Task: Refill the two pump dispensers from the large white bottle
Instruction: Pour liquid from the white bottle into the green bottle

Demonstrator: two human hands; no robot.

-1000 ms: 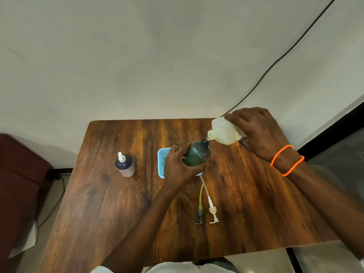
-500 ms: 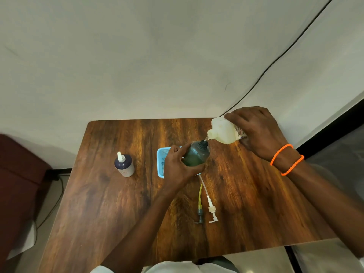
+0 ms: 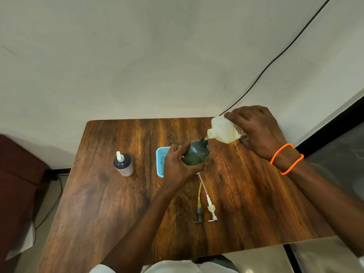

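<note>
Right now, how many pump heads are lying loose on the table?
2: a grey pump head with a yellow tube and a white pump head just right of it, side by side near the front edge. None seem hidden.

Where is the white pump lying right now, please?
The white pump lies on the table in front of the left hand, right beside the yellow-tubed pump.

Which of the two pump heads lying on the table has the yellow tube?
The dark grey pump head, left of the white pump head, which has a pale tube.
</note>
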